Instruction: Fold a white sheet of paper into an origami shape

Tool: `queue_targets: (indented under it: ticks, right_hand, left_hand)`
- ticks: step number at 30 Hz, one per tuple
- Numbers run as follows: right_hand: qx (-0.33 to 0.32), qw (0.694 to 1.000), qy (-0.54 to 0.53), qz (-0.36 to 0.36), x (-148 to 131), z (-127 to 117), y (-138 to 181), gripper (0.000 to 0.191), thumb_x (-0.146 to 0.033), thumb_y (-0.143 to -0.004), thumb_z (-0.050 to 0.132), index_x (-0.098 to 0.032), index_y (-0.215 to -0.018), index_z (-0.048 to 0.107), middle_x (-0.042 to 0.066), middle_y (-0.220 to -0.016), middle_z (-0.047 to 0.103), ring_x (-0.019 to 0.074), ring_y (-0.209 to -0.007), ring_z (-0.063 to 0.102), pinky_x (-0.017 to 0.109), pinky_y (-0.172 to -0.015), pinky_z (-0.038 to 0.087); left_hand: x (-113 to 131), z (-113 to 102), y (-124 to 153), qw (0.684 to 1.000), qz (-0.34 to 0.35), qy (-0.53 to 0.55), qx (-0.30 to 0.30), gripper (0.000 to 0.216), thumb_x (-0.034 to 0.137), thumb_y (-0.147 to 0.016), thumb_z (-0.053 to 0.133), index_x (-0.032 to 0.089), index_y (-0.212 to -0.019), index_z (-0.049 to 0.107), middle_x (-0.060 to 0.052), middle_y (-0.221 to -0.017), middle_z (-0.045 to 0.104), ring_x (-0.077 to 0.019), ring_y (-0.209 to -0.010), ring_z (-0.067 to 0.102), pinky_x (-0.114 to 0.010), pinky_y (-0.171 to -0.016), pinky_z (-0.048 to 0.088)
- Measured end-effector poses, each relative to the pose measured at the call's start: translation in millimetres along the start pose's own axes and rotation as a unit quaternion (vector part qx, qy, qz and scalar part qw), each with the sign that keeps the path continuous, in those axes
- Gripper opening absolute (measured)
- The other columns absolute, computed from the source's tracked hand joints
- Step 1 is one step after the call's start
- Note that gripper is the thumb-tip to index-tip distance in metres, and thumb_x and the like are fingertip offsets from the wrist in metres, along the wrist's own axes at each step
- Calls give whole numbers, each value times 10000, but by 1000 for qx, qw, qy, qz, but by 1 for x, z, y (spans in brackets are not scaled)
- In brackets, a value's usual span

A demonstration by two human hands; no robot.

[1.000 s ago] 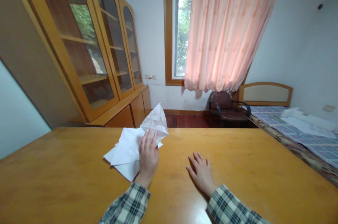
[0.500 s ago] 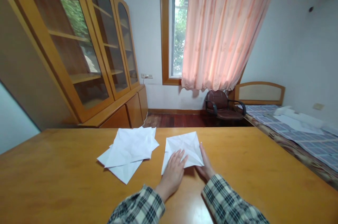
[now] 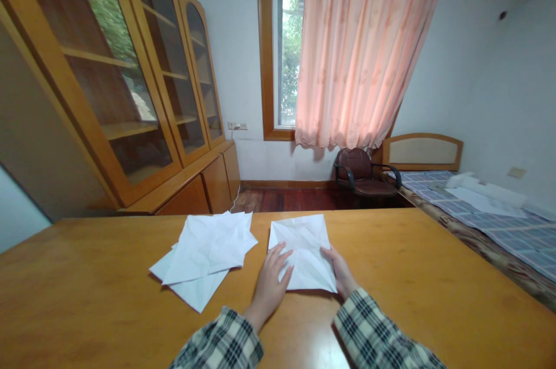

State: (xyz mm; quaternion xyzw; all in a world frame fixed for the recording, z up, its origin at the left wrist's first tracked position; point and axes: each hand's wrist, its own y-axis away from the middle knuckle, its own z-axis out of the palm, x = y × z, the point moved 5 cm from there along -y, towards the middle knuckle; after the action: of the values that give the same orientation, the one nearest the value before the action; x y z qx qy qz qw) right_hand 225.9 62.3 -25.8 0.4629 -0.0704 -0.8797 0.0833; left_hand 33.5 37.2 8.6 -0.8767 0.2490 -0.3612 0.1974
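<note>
Currently | right hand (image 3: 341,273): pinching creased sheet (image 3: 306,250), grip underneath hidden | left hand (image 3: 270,282): spread over sheet's edge | sleeves (image 3: 228,337): cut off

This looks like a bedroom in a home: a bed (image 3: 490,230) with a padded headboard (image 3: 423,152) and checked cover stands along the right side, a pink curtain (image 3: 360,50) half covers the window (image 3: 290,53), and a glass-door cabinet (image 3: 208,154) lines the left wall near an armchair (image 3: 365,175).
</note>
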Motion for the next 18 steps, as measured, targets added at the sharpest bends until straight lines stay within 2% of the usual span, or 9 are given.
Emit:
queue_targets:
  ticks: [4,6,8,11,14,18]
  right_hand:
    - [12,1000,16,15,-2,-5,0,487,-273,-760,532,-139,-1225,479,128,-1056,687,283,-968,657,488,-893,486]
    - [5,999,14,32,-3,-4,2,497,-287,-782,507,-124,-1249,467,139,-1070,680,285,-964,659,496,-897,483]
    - [2,999,6,52,-3,-1,5,506,-293,-797,493,-113,-1268,453,149,-1078,675,288,-955,662,500,-896,483]
    - [9,998,-13,60,-3,2,8,537,-272,-798,504,-121,-1305,410,144,-1093,671,281,-951,665,493,-896,485]
    - [2,999,-15,52,-4,4,10,547,-255,-797,511,-129,-1317,395,139,-1108,665,274,-956,664,485,-899,485]
    - [-10,999,-8,46,-3,5,10,549,-249,-800,515,-132,-1321,390,128,-1109,667,263,-958,664,470,-910,483]
  left_hand:
    - [-37,-7,-4,987,-102,64,107,409,312,-891,445,206,-1286,466,-116,-1392,433,-235,-1308,385,-481,-1092,317]
    - [-53,-5,-5,971,-147,132,134,487,332,-869,477,190,-1328,398,-140,-1387,438,-242,-1298,405,-465,-1074,347]
    - [-63,-1,-5,941,-200,232,141,552,342,-851,501,174,-1351,340,-172,-1400,420,-248,-1276,439,-425,-1028,408]
    - [-63,3,-4,884,-259,369,125,584,396,-826,542,153,-1324,358,-191,-1366,461,-260,-1247,472,-395,-978,453]
    - [-50,3,-5,830,-276,480,62,545,459,-791,592,141,-1216,470,-157,-1208,605,-266,-1121,578,-397,-908,498]
    - [-44,0,-3,777,-322,540,30,512,445,-705,693,120,-1080,569,-120,-981,699,-258,-913,669,-394,-810,536]
